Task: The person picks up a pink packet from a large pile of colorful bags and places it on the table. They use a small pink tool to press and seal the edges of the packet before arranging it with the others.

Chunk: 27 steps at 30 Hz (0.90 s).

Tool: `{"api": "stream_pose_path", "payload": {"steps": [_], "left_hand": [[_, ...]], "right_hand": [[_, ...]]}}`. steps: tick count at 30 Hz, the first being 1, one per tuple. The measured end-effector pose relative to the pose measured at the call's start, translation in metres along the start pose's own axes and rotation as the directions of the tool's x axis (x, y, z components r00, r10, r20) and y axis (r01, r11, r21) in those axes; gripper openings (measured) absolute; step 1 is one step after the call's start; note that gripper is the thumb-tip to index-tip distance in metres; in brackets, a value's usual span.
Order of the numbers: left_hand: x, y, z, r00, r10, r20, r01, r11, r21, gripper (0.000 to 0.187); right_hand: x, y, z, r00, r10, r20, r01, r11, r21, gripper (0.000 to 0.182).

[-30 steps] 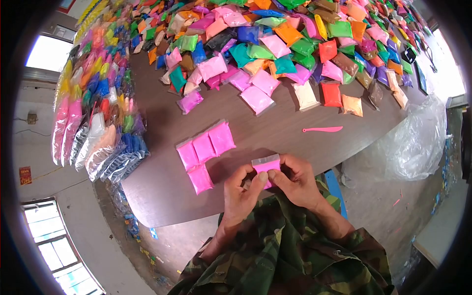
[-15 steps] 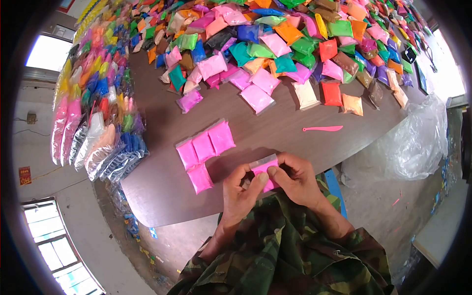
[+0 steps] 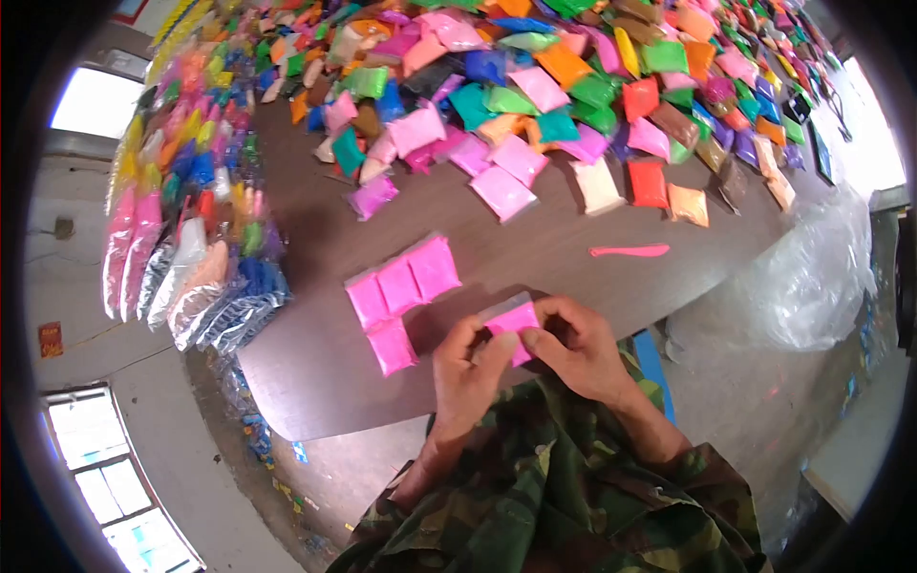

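Between my two hands, above the table's front edge, is a small clear packet filled with pink material (image 3: 513, 321). My left hand (image 3: 471, 368) pinches its left side, with the thumb across the front. On the opposite side my right hand (image 3: 579, 351) grips it, thumb pressed on the face and fingers curled behind. The packet's clear top strip points away from me. Left of my hands, several similar pink packets (image 3: 396, 277) lie edge to edge on the brown table (image 3: 535, 253). A pink plastic knife (image 3: 629, 250) rests farther right.
A large heap of colourful packets (image 3: 535, 95) covers the table's far side. Long clear bags of coloured packets (image 3: 196, 229) stand along the left edge. A crumpled clear plastic bag (image 3: 793, 277) hangs at the right edge, near a blue strip (image 3: 653, 374).
Both hands keep hold of the pink packet, and my thumbs have shifted slightly on its face. The other packets and the knife stay where they were on the table.
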State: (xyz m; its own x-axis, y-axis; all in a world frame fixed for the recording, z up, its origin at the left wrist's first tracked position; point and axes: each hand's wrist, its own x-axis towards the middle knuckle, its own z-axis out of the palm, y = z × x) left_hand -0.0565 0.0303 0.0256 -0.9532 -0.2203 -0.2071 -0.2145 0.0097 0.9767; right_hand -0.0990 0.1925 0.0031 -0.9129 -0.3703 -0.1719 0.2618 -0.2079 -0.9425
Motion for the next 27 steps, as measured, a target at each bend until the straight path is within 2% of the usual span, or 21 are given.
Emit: {"api": "stream_pose_path", "payload": {"steps": [2, 4, 6, 9, 12, 15, 18, 21, 24, 27], "left_hand": [[-0.002, -0.004, -0.005, 0.998, 0.045, 0.039, -0.049, 0.993, 0.108, 0.015], [-0.003, 0.001, -0.006, 0.998, 0.022, 0.062, -0.030, 0.990, 0.135, 0.015], [-0.003, -0.003, -0.011, 0.989, -0.110, 0.099, 0.089, 0.976, 0.197, 0.018], [0.000, -0.017, -0.006, 0.996, 0.024, 0.090, -0.031, 0.996, 0.079, 0.017], [0.001, -0.013, -0.008, 0.993, 0.073, 0.092, -0.081, 0.992, 0.096, 0.017], [0.001, -0.011, -0.008, 0.995, 0.044, 0.085, -0.051, 0.995, 0.084, 0.019], [-0.003, -0.007, -0.009, 0.996, -0.021, 0.086, 0.010, 0.991, 0.130, 0.021], [-0.006, -0.005, -0.002, 0.981, -0.136, 0.137, 0.148, 0.985, -0.085, 0.021], [-0.004, -0.017, -0.002, 0.992, -0.034, 0.125, 0.036, 0.999, -0.011, 0.021], [-0.002, -0.007, -0.005, 0.989, -0.067, 0.133, 0.052, 0.993, 0.108, 0.021]], "right_hand": [[-0.003, -0.004, -0.001, 0.999, -0.004, -0.035, 0.002, 0.998, -0.058, 0.011], [-0.003, -0.003, 0.002, 0.998, -0.036, -0.053, 0.033, 0.997, -0.063, 0.013], [-0.002, 0.001, 0.005, 0.997, -0.044, -0.064, 0.043, 0.999, -0.015, 0.014], [0.000, -0.004, 0.004, 0.998, -0.020, -0.060, 0.022, 1.000, 0.017, 0.014], [0.000, -0.010, 0.003, 0.999, -0.017, -0.034, 0.015, 0.999, -0.049, 0.014], [0.000, -0.014, 0.000, 1.000, 0.023, -0.010, -0.024, 0.993, -0.118, 0.014], [0.000, -0.013, 0.000, 1.000, 0.010, -0.024, -0.013, 0.994, -0.105, 0.016], [-0.001, -0.007, 0.003, 0.995, -0.046, -0.087, 0.040, 0.997, -0.061, 0.019], [-0.002, -0.004, 0.001, 0.993, -0.058, -0.106, 0.048, 0.994, -0.096, 0.022], [-0.002, -0.001, 0.001, 0.990, -0.073, -0.117, 0.062, 0.994, -0.091, 0.022]]}}
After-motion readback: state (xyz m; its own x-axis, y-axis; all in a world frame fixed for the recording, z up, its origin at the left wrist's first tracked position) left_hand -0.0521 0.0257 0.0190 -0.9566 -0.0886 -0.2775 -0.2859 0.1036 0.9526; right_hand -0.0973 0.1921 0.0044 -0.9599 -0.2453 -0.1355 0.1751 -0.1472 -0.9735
